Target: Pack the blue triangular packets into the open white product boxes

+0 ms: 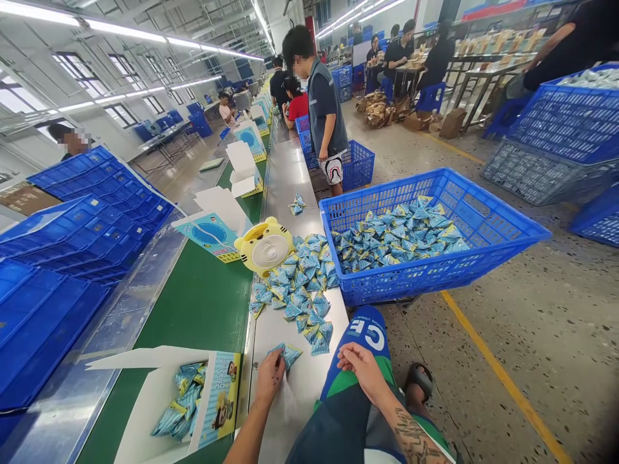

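My left hand [271, 377] is closed on the edge of a blue and yellow triangular packet [291, 354] at the steel tabletop. Loosely bent, with nothing visible in its fingers, my right hand [360, 364] hovers over my lap. Ahead of both hands lies a heap of similar packets [300, 277]. To the left, an open printed carton [223, 393] with several packets inside stands on the green conveyor belt [193, 309].
A blue crate [411, 283] full of packets stands to the right of the steel table. A yellow tiger-faced fan [265, 248] sits behind the heap. Further cartons [213, 222] line the belt. Blue crates [43, 322] are stacked at left. A person [326, 109] stands ahead.
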The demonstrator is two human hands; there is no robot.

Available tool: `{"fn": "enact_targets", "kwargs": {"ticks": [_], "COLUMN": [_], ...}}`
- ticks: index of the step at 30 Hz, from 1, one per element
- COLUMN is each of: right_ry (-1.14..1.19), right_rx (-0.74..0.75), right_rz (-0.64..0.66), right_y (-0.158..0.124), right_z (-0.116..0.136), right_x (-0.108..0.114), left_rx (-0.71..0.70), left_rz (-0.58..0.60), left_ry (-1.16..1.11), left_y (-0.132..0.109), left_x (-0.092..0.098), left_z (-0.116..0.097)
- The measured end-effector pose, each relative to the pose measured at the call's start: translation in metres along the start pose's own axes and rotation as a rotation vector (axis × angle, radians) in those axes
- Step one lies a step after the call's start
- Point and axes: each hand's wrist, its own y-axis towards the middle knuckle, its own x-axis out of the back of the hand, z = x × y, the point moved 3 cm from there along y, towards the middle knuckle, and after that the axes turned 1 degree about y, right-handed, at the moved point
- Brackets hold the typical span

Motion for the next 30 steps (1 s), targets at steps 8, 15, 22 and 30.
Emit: {"fn": "enact_targets", "kwargs": {"ticks": [8,15,22,30], "right_ry": [-0.014,-0.015,0.005,-0.776], "right_rx": [0.007,0.008,0.022,0.181], "right_rz": [0.002,-0.005,-0.043,-0.013], "right_y": [0.000,-0.002,-0.003,0.010], "right_z": [-0.001,0.001,0.001,-0.009], "right_x": [0.001,0.001,-0.001,-0.002], "left_rx": [-0.019,0.018,-0.012,0.011], "left_rz": [0.009,0.011,0.003,-0.091], "left_ry": [-0.049,-0.141,-0.167,-0.237], "left_y": [0.006,0.011,0.018,0.020], "left_x": [-0.009,-0.013,-0.021,-0.050], "left_z": [-0.006,-0.005,-0.009,-0.008]}}
